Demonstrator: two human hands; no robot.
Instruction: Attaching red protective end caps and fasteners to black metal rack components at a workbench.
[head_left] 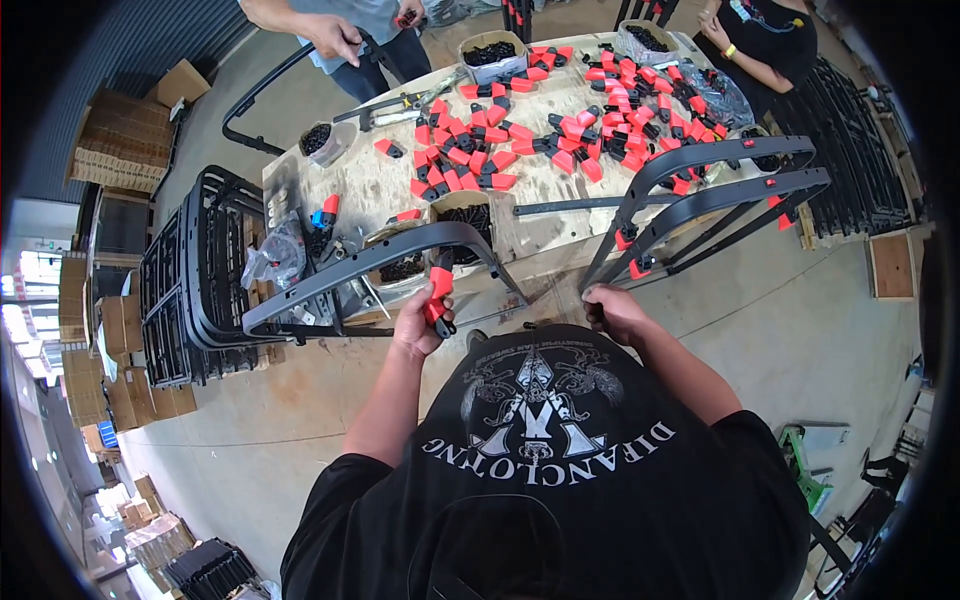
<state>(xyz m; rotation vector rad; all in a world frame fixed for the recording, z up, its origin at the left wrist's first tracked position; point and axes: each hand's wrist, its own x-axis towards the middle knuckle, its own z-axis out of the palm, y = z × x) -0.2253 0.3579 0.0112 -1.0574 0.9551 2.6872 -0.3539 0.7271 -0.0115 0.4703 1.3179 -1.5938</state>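
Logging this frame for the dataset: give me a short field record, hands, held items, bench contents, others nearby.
left hand: grips a red and black clip against a dark curved frame
right hand: shut on a dark part, mostly hidden
bench: wood board strewn with red clips, tubs of black parts
finished frames: two, at bench right
others: two people at the far side

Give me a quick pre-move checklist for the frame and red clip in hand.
1. Left hand closed on the red clip: ok.
2. Clip sits against the dark frame tube: ok; fully seated: cannot tell.
3. Right hand on the frame's lower end: ok; grip firmness: cannot tell.
4. Frame rests on the table edge: ok.
5. Spare red clips on the table: ok.
6. Co-worker's hand apart from this frame: ok.
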